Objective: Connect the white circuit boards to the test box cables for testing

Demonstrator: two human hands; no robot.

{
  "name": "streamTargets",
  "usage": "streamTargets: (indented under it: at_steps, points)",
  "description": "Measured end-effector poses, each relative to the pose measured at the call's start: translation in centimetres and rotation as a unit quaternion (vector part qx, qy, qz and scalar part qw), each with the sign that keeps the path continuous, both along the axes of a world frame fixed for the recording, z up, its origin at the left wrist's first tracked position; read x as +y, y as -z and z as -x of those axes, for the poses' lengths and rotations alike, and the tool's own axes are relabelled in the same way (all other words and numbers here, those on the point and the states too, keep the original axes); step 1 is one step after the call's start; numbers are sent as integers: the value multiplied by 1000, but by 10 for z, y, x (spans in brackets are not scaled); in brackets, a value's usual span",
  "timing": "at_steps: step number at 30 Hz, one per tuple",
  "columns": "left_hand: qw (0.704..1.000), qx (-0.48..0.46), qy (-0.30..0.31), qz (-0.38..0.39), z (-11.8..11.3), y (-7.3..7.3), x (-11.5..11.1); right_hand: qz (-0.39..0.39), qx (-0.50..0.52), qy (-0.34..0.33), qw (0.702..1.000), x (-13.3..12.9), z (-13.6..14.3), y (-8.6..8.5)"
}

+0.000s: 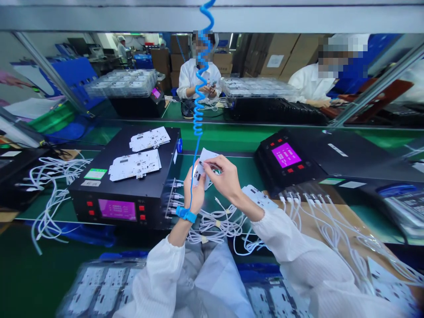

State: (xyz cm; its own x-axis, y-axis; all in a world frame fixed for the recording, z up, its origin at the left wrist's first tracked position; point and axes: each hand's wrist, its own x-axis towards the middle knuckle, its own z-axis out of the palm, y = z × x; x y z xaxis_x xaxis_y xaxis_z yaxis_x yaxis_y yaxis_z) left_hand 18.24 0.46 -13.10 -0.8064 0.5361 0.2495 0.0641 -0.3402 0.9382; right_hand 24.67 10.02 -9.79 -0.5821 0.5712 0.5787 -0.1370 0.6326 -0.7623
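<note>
In the head view, my left hand (194, 190) grips a white circuit board (200, 170) above the bench, a blue wrist strap (186, 214) around its wrist. My right hand (223, 176) has its thumb and forefinger pinched at the board's upper part; whether a small piece sits between them is hidden. Beneath both hands lie bundled white cables (220, 223). Beside my right forearm, another white circuit board (258, 196) rests on the bench. Several more boards (135, 164) are laid on the black test box (122, 190) to the left.
A coiled blue cord (198, 101) hangs down to my wrist strap. To the right stands another black box (281, 159) with a lit purple screen and cables plugged in. Trays of boards (99, 287) lie low near my lap. Two co-workers (198, 77) sit across the bench.
</note>
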Motion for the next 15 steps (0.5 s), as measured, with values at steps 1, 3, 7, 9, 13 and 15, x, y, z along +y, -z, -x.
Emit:
streamTargets:
  at_steps: [1,3,7,9,13,15]
  points:
    - [1000,-2,-1,1,0,1,0,-4,-1,1,1000,0,0,1]
    - [1000,-7,-1,2,-1,2,0,-11,1,3,1000,0,1,4]
    - [1000,-6,-2,2,-2,4,2,-36,17,3,999,1,3,9]
    - [1000,-8,-1,7,-3,3,4,-53,14,6,998,2,4,10]
    - [999,-28,0,15,-5,0,5,-73,7,11,997,3,5,11]
    - [999,-36,0,13,-6,-1,6,-77,8,14,997,4,6,12]
